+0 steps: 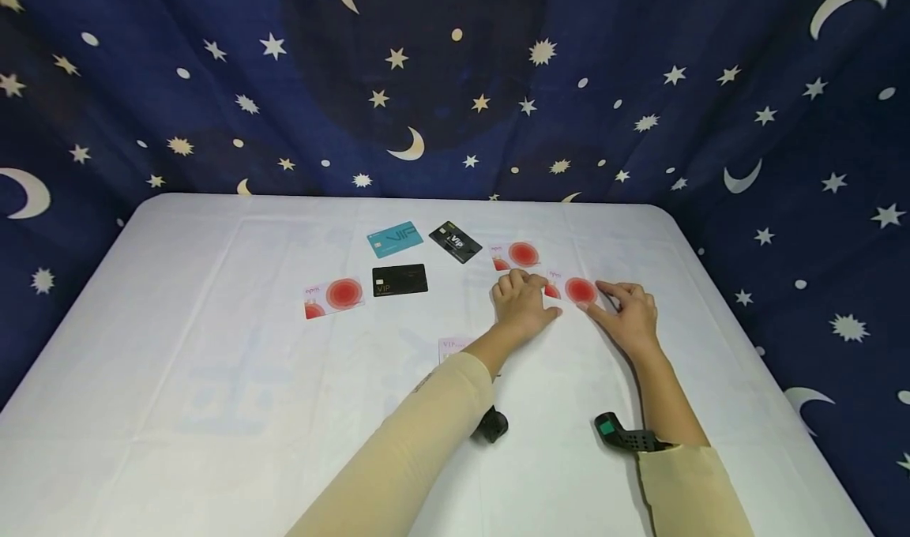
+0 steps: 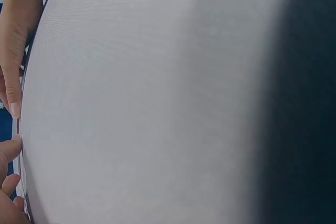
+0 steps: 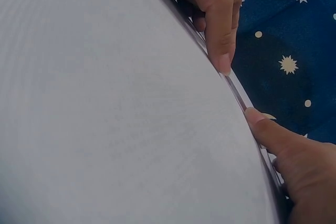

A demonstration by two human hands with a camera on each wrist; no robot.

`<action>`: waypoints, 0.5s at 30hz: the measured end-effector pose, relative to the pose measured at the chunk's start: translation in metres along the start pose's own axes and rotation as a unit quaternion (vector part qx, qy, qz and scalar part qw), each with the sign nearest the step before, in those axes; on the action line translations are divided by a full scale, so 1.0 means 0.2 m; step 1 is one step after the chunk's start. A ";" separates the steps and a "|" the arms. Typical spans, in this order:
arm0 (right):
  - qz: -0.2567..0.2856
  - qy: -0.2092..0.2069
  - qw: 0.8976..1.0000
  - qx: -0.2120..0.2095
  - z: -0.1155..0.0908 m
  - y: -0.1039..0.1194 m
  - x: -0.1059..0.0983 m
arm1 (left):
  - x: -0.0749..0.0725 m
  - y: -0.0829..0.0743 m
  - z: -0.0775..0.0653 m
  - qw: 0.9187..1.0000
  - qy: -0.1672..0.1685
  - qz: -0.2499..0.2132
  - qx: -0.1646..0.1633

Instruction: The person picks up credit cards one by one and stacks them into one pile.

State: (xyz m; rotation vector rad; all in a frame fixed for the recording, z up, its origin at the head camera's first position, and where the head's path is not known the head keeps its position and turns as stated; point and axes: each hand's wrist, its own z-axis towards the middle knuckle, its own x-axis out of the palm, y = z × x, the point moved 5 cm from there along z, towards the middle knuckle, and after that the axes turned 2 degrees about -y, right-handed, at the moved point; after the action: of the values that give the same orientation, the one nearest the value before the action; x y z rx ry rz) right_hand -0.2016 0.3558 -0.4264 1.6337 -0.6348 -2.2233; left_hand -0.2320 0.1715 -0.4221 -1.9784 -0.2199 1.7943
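Observation:
In the head view, a white-and-pink card with a red disc (image 1: 581, 291) lies between my two hands. My right hand (image 1: 631, 320) is at its right end, with thumb and forefinger spread near the corners. At the card's left end is my left hand (image 1: 517, 306), its fingers bent slightly and the thumb stretched out. A similar red-disc card (image 1: 523, 253) lies just behind the left hand. Both wrist views show the thumbs of the left hand (image 3: 218, 19) and right hand (image 3: 302, 166) pointing toward each other, low at the tabletop; the card is hard to make out there.
On the white table (image 1: 213, 347) lie a teal VIP card (image 1: 395, 240), a black VIP card (image 1: 456, 242), another black card (image 1: 400, 279) and a red-disc card (image 1: 334, 295). A pale card (image 1: 452, 347) is partly hidden by the left arm. A starry blue curtain (image 1: 455, 71) hangs behind.

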 end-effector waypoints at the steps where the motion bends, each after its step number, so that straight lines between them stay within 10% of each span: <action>1: 0.001 0.000 1.000 -0.002 0.00 0.00 0.00 | 0.00 0.00 0.00 1.000 -0.004 -0.003 -0.002; 15: 0.027 0.013 0.999 -0.028 -0.02 0.01 0.00 | -0.03 0.02 0.00 0.996 -0.071 -0.060 -0.009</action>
State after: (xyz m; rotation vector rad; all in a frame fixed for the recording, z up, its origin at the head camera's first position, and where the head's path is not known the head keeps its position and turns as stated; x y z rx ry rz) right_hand -0.1987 0.3537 -0.4271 1.5972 -0.5983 -2.1584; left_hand -0.2334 0.1644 -0.4178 -1.8099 -0.3936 1.8631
